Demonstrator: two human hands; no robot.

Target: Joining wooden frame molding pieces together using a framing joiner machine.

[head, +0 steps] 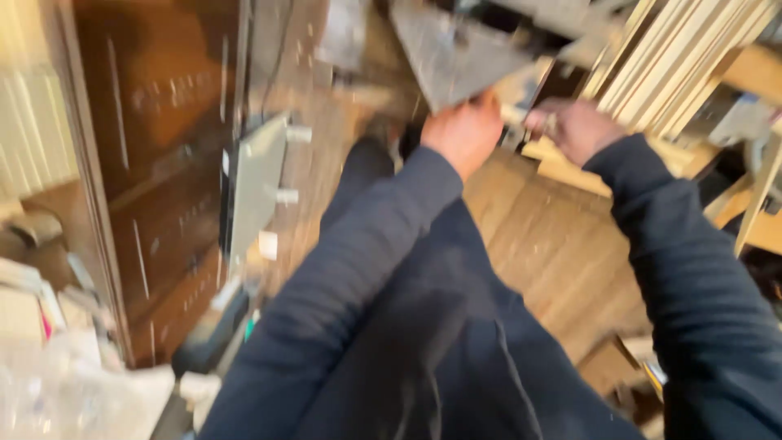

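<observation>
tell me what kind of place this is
Probably a cluttered woodworking shop or storeroom. Pale wooden boards lean stacked at upper right, a dark wooden cabinet stands at left, and both the left hand and right hand grip a grey flat panel.

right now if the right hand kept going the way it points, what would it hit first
Probably the stack of pale wooden boards leaning just beyond the right hand. The hand reaches up and forward beside the grey metal plate that the left hand holds. The picture is blurred, so depth is uncertain.
</observation>
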